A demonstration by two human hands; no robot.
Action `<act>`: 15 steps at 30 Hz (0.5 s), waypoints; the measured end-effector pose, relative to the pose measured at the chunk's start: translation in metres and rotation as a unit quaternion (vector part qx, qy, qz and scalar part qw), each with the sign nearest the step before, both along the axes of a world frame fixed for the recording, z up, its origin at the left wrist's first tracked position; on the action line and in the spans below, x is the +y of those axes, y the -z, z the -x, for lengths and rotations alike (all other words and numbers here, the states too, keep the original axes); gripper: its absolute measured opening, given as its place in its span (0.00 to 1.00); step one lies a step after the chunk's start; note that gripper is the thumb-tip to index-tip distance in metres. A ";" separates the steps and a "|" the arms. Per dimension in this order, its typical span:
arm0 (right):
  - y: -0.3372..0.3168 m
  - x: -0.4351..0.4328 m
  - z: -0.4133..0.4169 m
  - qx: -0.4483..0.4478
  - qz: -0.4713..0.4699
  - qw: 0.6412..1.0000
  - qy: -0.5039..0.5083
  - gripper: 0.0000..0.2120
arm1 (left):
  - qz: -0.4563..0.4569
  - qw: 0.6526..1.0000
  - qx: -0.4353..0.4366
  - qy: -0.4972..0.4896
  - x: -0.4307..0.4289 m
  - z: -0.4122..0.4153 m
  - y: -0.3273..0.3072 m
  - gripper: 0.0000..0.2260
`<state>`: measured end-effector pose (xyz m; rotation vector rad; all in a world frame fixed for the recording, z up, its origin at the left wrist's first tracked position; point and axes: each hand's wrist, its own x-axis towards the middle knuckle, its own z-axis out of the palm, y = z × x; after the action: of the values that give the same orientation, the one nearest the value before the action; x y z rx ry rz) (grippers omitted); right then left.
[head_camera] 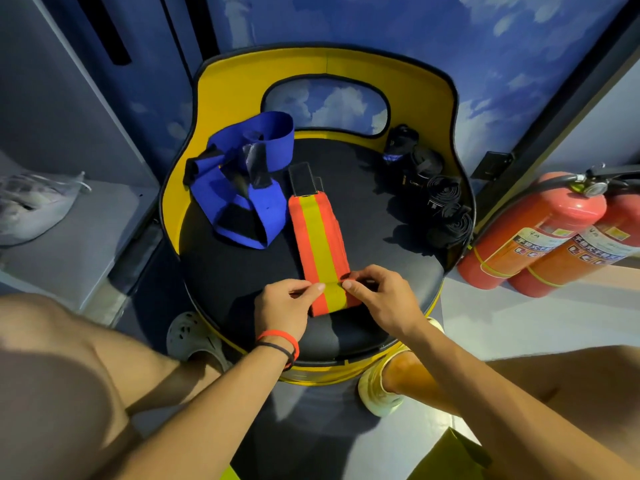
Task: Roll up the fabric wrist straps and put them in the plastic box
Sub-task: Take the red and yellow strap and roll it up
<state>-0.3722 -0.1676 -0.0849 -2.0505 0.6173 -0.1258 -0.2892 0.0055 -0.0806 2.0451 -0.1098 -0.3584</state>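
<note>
Fingers of the left hand are curled, thumb and forefinger pinching the left edge of the orange-and-yellow strap at its near end. The right hand mirrors it: fingertips clamped on the right edge, level with the left ones. Both sets of tips sit right on a crease across the strap. The short section nearer than the crease lies between the two hands and looks folded over; can't tell how many layers

Strap position: flat on the black seat, running away from the hands, far end leaning slightly left. Yellow stripe down the middle, orange either side. Black hook-and-loop tab at the far end, well apart from the fingers

Left of it, just beside its far half, edges look to touch: loose heap of blue straps, unrolled, with black patches. Right side of the seat, well apart from the striped strap: row of black rolled straps against the yellow backrest

Left wrist carries a red band and a thin black band. Two red fire extinguishers on the floor right of the seat. Clear plastic bag on a grey shelf at far left. Pale shoe by the seat base on the left
</note>
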 end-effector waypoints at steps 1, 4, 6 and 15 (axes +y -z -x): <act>0.000 0.001 0.000 0.001 -0.001 1.000 0.004 0.10 | 0.007 1.000 -0.010 -0.002 -0.001 0.001 0.002 0.08; 0.000 0.001 0.001 -0.003 -0.016 1.000 0.010 0.09 | 0.019 1.000 -0.020 0.011 -0.003 -0.001 0.006 0.08; -0.002 0.000 0.000 -0.007 -0.029 1.000 0.003 0.12 | 0.024 0.999 -0.028 0.020 -0.003 -0.002 0.007 0.08; -0.011 -0.024 -0.023 0.041 -0.064 0.990 -0.115 0.33 | 0.028 0.998 -0.010 0.062 -0.001 -0.009 0.008 0.08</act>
<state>-0.3495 -0.1913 -0.0741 -1.9927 0.4235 0.1304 -0.2800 0.0041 -0.0888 1.9919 -0.2574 -0.4085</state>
